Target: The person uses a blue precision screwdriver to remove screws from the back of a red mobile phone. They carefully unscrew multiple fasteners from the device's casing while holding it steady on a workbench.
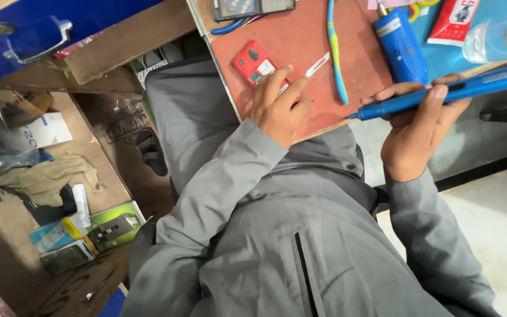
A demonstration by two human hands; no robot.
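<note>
Grip check: my left hand (pixel 278 104) pinches a slim scalpel-like blade (pixel 317 64) between thumb and fingers, its tip lying on the red mat (pixel 300 35) of the table (pixel 203 23). My right hand (pixel 415 126) is curled closed around a blue pen-shaped power tool (pixel 441 94), its fine tip pointing left, just off the table edge. In my judgement, good work here calls for a steady wrist and the blade kept flat and low. The small red phone (pixel 252 62) lies back-up on the mat, touching my left fingers. Its casing looks intact. A blue-green toothbrush (pixel 335 53) lies beside it.
</note>
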